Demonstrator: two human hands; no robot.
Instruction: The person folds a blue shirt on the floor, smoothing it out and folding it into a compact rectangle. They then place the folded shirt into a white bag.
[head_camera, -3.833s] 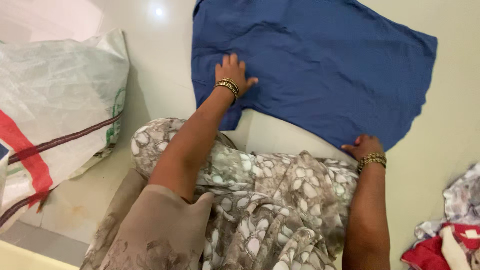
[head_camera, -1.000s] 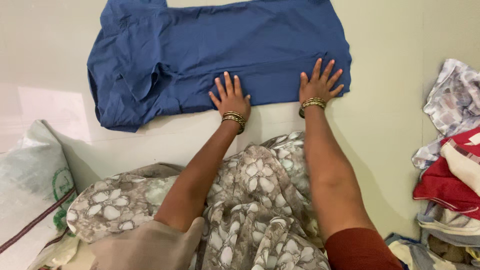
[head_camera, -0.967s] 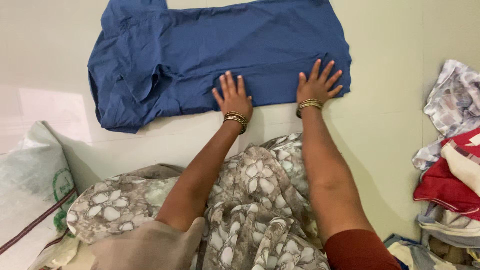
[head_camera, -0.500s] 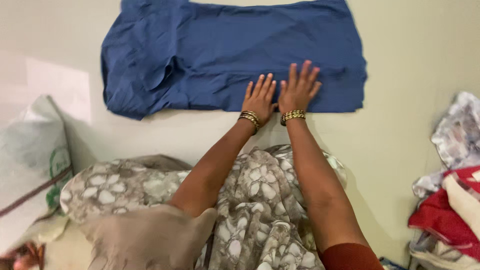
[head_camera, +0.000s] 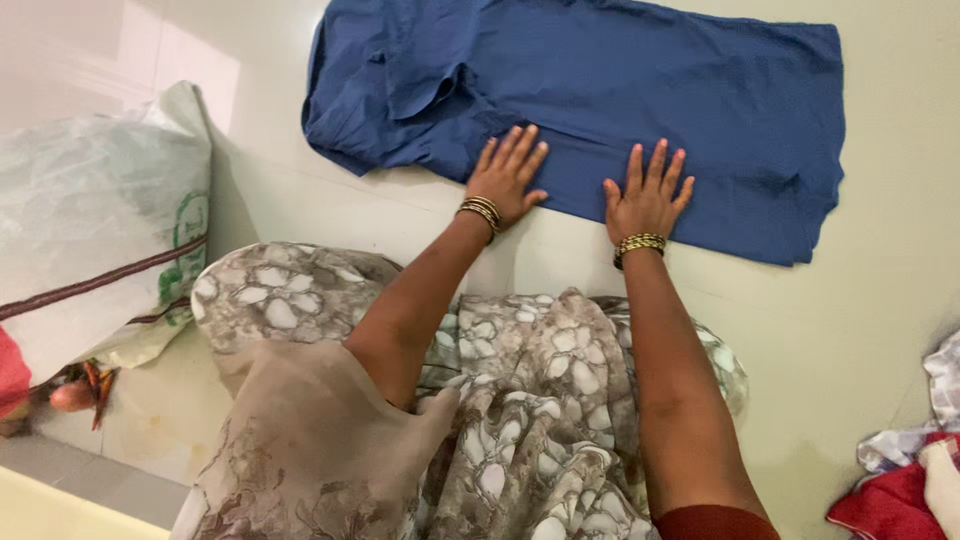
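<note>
A blue garment (head_camera: 640, 90) lies folded into a long strip on the pale floor (head_camera: 880, 310). My left hand (head_camera: 505, 175) rests flat on its near edge with fingers spread, gold bangles at the wrist. My right hand (head_camera: 648, 192) presses flat on the same edge a little to the right, fingers apart. Neither hand grips the cloth. A folded sleeve (head_camera: 420, 70) bunches at the garment's left end. My lap is covered by grey floral fabric (head_camera: 520, 400).
A white woven sack (head_camera: 90, 210) with a red and dark stripe lies at the left. A pile of mixed clothes (head_camera: 910, 480), red and patterned, sits at the bottom right corner. Small reddish items (head_camera: 75, 395) lie under the sack's edge.
My hands, side by side half a second ago, have slid apart along the garment's near edge. The view has swung, so the garment now sits higher and to the right.
</note>
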